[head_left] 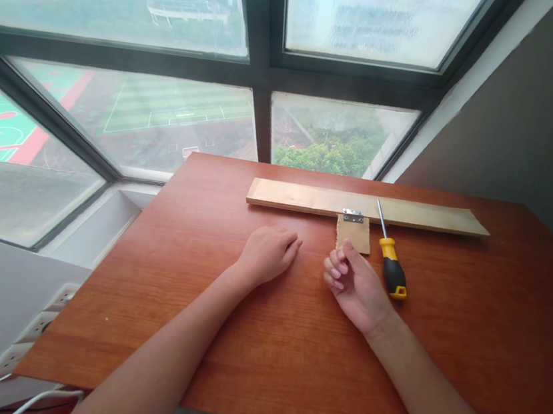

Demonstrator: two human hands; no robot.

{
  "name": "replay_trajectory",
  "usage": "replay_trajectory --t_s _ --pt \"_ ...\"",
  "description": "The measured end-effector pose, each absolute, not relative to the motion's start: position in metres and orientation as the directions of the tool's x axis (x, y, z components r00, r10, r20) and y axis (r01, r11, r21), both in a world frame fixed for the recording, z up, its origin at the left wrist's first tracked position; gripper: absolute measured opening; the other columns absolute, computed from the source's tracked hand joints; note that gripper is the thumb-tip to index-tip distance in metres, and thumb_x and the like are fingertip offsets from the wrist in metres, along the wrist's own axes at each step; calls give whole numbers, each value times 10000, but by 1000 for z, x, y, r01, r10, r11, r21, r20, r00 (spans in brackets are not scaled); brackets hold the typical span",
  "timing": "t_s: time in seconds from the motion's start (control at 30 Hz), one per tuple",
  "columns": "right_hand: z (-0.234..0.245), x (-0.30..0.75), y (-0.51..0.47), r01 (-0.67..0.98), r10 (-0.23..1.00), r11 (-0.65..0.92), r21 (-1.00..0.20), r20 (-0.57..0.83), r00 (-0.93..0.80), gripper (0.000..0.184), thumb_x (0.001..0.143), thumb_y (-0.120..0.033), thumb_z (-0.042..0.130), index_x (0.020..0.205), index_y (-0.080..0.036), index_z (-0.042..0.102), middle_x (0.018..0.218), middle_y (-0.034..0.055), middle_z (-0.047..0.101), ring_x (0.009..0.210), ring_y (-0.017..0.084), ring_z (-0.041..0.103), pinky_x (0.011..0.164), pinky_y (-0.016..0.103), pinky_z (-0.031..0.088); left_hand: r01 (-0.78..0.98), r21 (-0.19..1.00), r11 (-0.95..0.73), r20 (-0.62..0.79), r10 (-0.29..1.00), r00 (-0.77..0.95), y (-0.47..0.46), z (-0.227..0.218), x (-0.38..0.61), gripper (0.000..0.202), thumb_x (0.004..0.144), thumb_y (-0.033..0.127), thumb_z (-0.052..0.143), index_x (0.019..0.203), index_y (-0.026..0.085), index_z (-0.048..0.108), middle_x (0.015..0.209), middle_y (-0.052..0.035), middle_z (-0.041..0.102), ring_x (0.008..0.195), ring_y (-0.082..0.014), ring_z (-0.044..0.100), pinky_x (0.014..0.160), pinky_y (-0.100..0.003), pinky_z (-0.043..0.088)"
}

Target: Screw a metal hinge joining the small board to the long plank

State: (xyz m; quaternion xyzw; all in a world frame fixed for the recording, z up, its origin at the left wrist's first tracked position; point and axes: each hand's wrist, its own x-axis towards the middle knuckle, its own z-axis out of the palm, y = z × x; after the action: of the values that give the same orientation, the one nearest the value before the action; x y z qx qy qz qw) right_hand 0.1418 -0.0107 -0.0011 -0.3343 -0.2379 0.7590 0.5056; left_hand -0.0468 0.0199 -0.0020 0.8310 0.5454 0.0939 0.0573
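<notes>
My left hand [269, 254] rests on the table in a loose fist, and nothing shows in it. To its right, my right hand [355, 284] is turned partly palm up, fingers curled and thumb against the index finger; whatever they may hold is too small or hidden to make out. Just beyond its fingertips lies a small brown board [353, 235], its near edge partly covered by the hand. A metal hinge [353, 216] spans this board and a long pale wooden plank [302, 198]. Beside my right hand lies a yellow-and-black screwdriver [392, 268], its shaft tip over the plank.
The reddish-brown wooden table [152, 313] reaches to large windows [178, 107] at the back and left. A grey wall [528, 130] stands at the right. Power sockets [32, 328] and a white cable [49, 394] are at the lower left.
</notes>
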Motion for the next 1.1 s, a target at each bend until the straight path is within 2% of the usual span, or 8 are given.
replay_trajectory --t_s 0.1,0.33,0.93,1.1 --pt "-2 139 -12 -587 918 -394 -707 -277 -283 234 758 -377 745 757 -195 598 646 -38 440 566 87 365 445 213 243 898 204 -390 81 921 381 20 -1 -47 388 976 380 349 760 204 618 779 -65 676 719 -200 592 631 -301 340" --pt "-2 137 -16 -547 924 -374 -749 -256 -283 158 762 -297 737 805 -177 645 653 -27 484 583 77 395 481 204 288 893 227 -388 74 921 382 20 -1 -46 374 972 368 364 765 200 626 775 -67 672 710 -198 586 638 -294 346" --pt "-7 138 -18 -470 950 -292 -833 -196 -243 71 737 -241 725 789 -193 726 638 -11 577 592 79 429 545 235 312 892 228 -389 84 921 380 19 0 -47 369 970 367 364 744 201 605 764 -60 673 697 -194 589 602 -306 312" --pt "-7 138 -18 -473 943 -311 -824 -205 -262 83 744 -257 727 788 -187 716 612 -22 542 570 81 407 533 242 297 895 231 -382 72 924 376 19 0 -47 366 970 369 367 759 204 617 774 -61 676 709 -194 590 621 -293 330"
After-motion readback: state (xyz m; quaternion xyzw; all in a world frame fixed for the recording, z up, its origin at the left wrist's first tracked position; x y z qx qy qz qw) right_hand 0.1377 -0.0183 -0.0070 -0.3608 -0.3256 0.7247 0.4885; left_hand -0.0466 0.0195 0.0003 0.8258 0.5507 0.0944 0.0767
